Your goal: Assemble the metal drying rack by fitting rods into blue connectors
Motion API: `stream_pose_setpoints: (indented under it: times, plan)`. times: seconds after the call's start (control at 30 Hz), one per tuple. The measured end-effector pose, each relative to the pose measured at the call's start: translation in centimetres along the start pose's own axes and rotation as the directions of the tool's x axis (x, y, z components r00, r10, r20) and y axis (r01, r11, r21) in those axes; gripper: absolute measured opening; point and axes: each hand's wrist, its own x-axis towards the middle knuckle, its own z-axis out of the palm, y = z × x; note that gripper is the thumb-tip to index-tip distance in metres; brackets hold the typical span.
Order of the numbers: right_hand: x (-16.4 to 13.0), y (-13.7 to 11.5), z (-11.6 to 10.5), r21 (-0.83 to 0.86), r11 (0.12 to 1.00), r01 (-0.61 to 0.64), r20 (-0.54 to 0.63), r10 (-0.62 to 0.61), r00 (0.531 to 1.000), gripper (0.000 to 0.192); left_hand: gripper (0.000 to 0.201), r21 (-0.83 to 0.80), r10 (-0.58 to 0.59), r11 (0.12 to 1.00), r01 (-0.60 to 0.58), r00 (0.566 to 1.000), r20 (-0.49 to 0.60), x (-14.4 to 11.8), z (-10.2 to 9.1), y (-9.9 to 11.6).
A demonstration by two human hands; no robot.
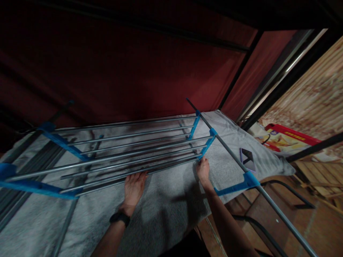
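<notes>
A rack of grey metal rods (115,157) joined by blue plastic brackets lies across a grey cloth. My left hand (134,185), with a dark watch on the wrist, is curled over the nearest rods around their middle. Around the near tip of the right-hand blue bracket (209,143), where the rods end, my right hand (203,170) is closed; its fingertips are partly hidden. A long grey pole (230,153) passes through the right-hand brackets and slants down to the right. Another blue bracket (238,185) sticks out from this pole beside my right forearm. At the left, more blue brackets (34,187) carry the other rod ends.
Several loose dark tubes (34,160) lie under the rack's left end. A phone (247,159) rests on the cloth (171,210) right of the pole. Past the table edge are a dark metal chair frame (257,228), a red and yellow box (292,137) and wooden slats (318,178).
</notes>
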Motion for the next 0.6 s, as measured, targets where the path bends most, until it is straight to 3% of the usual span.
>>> stream_pose_setpoints:
  times: [0.43, 0.6]
  plan:
    - [-0.3, -0.6, -0.5, 0.006, 1.000, 0.000, 0.039, 0.000, 0.999, 0.047, 0.041, -0.032, -0.019, 0.999, 0.020, 0.999, 0.032, 0.3, -0.5, 0.5]
    - [-0.5, -1.2, -1.7, -0.096, 0.995, 0.016, 0.104, -0.006, 0.995, 0.043, 0.040, -0.033, -0.037, 0.999, 0.038, 0.999, 0.038, 0.1, -0.5, 0.8]
